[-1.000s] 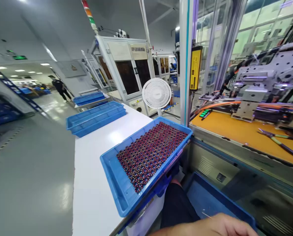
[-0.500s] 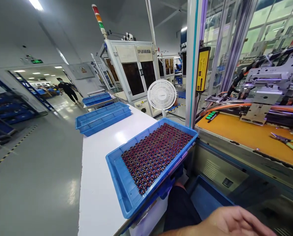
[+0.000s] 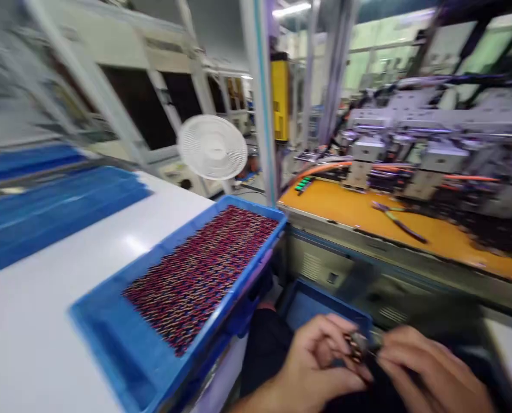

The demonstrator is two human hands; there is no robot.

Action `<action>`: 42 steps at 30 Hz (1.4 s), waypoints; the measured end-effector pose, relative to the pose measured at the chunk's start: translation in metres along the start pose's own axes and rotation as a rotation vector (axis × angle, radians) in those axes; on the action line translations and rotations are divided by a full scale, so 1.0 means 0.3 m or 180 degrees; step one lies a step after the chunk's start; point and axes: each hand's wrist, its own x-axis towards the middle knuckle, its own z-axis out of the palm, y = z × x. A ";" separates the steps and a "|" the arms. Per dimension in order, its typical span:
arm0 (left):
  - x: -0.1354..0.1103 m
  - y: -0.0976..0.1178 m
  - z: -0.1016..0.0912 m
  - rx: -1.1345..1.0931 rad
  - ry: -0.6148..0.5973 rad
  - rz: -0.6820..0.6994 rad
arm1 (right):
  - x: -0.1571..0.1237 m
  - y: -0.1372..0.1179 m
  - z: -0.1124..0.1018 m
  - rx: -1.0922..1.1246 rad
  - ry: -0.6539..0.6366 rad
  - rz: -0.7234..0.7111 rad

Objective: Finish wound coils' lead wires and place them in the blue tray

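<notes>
My left hand (image 3: pixel 313 364) is closed, thumb and fingers gripping a small round part with copper-coloured windings (image 3: pixel 354 346). Just to the right of that part, my right hand (image 3: pixel 432 370) has its fingers bent toward it. Blur hides whether those right fingertips touch or hold anything. Left of both hands, a blue tray (image 3: pixel 96 327) on the white table carries many small dark red and black pieces (image 3: pixel 210 267) packed in close rows. Blur smears their exact shape, and one end of the tray floor shows bare.
More blue trays (image 3: pixel 58 209) stand on the white table (image 3: pixel 27 310) at left. A white fan (image 3: pixel 212 147) is behind the filled tray. On the right, a machine with an orange deck (image 3: pixel 331 205) holds pliers (image 3: pixel 399 222). Below lies another blue bin (image 3: pixel 309 304).
The view has turned right and blurred. My left hand now shows with the copper-wound part in its fingers, and both hands are close together; only one hand showed before.
</notes>
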 end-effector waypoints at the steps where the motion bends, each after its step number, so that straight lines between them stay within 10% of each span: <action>1: -0.001 0.024 0.014 0.0102 0.0122 0.0175 | 0.012 -0.014 -0.005 -0.0040 -0.0091 0.0048; 10: 0.021 0.080 -0.014 0.1462 0.0441 0.0441 | 0.029 -0.081 0.067 0.1531 0.0472 0.1689; 20: 0.021 0.063 -0.028 0.1172 0.0327 0.0373 | -0.002 -0.055 0.079 0.4117 -0.0482 0.3525; 26: 0.051 0.054 -0.002 0.0888 0.0297 0.0297 | -0.021 -0.043 0.113 0.4325 -0.0336 0.2731; 32: 0.046 0.030 -0.024 0.1861 0.1749 0.0572 | -0.032 0.022 0.104 0.0251 0.1045 0.0246; 36: -0.013 0.049 -0.018 0.3354 0.0892 0.1380 | -0.035 0.072 0.101 -0.0372 0.0969 -0.0545; 42: 0.017 0.097 0.045 0.3802 0.0353 0.1279 | -0.032 0.060 0.082 -0.0556 0.0864 -0.1039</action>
